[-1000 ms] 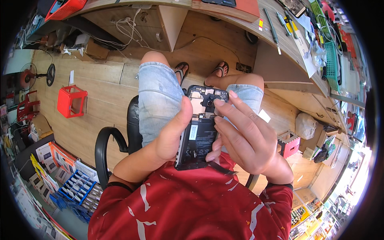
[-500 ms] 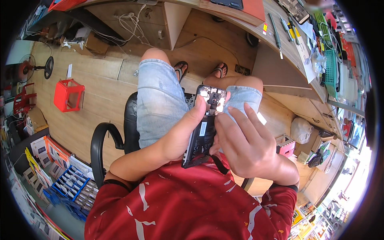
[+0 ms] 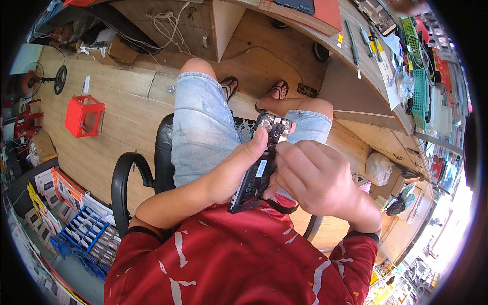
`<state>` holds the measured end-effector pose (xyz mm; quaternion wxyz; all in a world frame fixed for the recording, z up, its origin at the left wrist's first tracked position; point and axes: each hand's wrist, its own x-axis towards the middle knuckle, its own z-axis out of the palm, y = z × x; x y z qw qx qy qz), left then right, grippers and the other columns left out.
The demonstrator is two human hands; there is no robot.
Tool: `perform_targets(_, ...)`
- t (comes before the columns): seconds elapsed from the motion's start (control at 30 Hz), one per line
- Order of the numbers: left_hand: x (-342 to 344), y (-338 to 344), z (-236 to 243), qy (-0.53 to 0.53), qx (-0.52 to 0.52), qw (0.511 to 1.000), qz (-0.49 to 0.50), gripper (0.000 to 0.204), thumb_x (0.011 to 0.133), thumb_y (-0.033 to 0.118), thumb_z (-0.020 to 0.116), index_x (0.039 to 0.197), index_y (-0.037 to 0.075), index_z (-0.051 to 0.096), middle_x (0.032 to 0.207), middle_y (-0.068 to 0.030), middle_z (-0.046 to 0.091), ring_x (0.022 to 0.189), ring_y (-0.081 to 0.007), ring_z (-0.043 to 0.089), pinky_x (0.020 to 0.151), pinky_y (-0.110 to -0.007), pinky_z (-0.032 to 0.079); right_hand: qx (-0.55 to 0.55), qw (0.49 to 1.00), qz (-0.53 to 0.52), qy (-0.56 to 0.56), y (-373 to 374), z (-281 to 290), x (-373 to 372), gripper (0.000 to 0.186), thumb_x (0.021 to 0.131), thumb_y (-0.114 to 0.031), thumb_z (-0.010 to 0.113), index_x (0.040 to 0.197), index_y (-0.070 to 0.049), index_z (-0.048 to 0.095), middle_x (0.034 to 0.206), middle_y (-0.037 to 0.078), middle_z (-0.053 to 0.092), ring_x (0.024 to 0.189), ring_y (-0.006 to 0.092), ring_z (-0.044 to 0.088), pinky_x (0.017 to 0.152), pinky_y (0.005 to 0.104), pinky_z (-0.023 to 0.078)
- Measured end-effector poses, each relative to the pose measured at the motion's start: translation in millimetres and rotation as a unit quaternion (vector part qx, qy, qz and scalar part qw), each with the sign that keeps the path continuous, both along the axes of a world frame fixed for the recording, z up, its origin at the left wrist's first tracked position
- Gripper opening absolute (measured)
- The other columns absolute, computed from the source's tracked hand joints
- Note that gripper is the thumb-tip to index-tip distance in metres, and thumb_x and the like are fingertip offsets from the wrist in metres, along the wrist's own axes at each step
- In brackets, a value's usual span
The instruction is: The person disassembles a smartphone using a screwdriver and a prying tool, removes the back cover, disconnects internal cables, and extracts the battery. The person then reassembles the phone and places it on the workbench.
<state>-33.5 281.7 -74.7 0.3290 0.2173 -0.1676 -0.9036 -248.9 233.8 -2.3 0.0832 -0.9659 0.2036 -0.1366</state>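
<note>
While the left hand [image 3: 237, 165] grips the phone [image 3: 255, 179], the right hand [image 3: 317, 175], curled, partly covers its edge; whether it pinches anything, I cannot tell.

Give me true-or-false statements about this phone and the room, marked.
1. The left hand has its grip on the opened black rectangular smartphone. True.
2. The right hand rests on the light-blue denim shorts. False: it is at the phone's right side.
3. A small pale rectangular label is on the phone's black battery. True.
4. The red plastic stool stands on the picture's right. False: it is on the left.
5. A curved black armrest is beside the left forearm. True.
</note>
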Motion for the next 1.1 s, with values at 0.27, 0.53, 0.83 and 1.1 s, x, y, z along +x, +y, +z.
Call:
perform_targets(0.27,-1,-1,0,0.02,0.04,0.999,0.025,0.089,0.114,0.076,0.025,0.174,0.012,0.038,0.102,-0.0102,0.066,0.084,-0.0202,0.065,0.077,-0.036,0.058,0.034,0.997,-0.064,-0.034,0,2,-5,0.037,0.074,-0.008,0.085,0.108,0.002,0.075,0.109,0.012,0.073,0.081,0.0237,0.073,0.061,0.0357,0.057)
perform_targets(0.53,-10,-4,14,-0.046,0.037,0.997,0.039,0.081,0.113,0.077,0.034,0.164,0.015,0.044,0.09,-0.0048,0.063,0.071,-0.0178,0.065,0.066,-0.031,0.054,-0.023,0.999,-0.028,0.007,8,-2,-4,0.044,0.08,-0.027,0.074,0.108,0.007,0.073,0.113,0.02,0.072,0.089,0.0277,0.07,0.076,0.0372,0.06)
perform_targets(0.83,-1,2,-2,-0.039,0.026,0.999,-0.028,0.085,0.117,0.071,0.026,0.176,0.01,0.033,0.138,-0.0114,0.067,0.095,-0.0193,0.071,0.084,-0.035,0.061,-0.016,0.998,-0.002,0.062,4,3,-1,0.039,0.08,-0.033,0.071,0.099,0.0,0.069,0.102,0.013,0.065,0.086,0.024,0.064,0.07,0.0339,0.054)
perform_targets(1.1,-2,1,-3,-0.047,0.005,0.998,-0.028,0.087,0.117,0.071,0.025,0.176,0.008,0.032,0.136,-0.011,0.067,0.097,-0.0195,0.071,0.083,-0.035,0.061,0.014,0.999,0.02,0.033,-7,-1,1,0.031,0.08,-0.032,0.074,0.093,-0.005,0.065,0.089,0.005,0.054,0.084,0.0204,0.065,0.065,0.0321,0.053)
